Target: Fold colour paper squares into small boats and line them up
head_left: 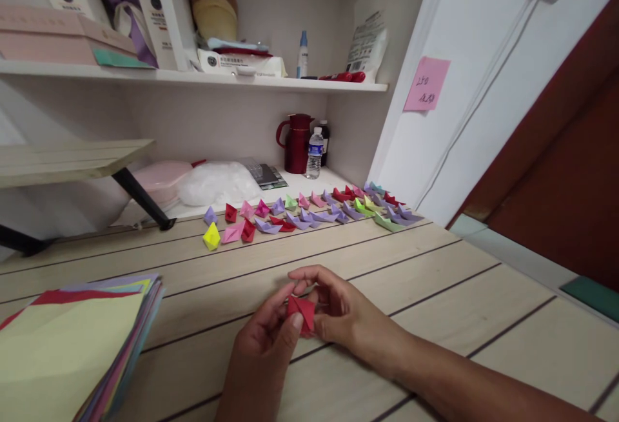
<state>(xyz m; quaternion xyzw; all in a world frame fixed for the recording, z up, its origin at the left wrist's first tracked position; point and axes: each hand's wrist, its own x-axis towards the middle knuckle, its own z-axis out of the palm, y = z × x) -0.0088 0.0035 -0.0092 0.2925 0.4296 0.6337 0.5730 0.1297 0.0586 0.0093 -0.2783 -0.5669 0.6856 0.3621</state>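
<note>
A small red folded paper is held between my two hands, just above the striped wooden table. My left hand pinches it with the thumb on its near face. On the other side, my right hand curls its fingers and thumb around the paper's right edge. Diagonal creases show on the face toward me; the far side is hidden by my fingers. Beyond my hands stand rows of small folded paper boats, among them a yellow boat and a light green boat.
A stack of coloured paper sheets lies at the left, yellow on top. Behind the boats are a clear plastic bag, a dark red jug and a water bottle. A small raised stand is at the left.
</note>
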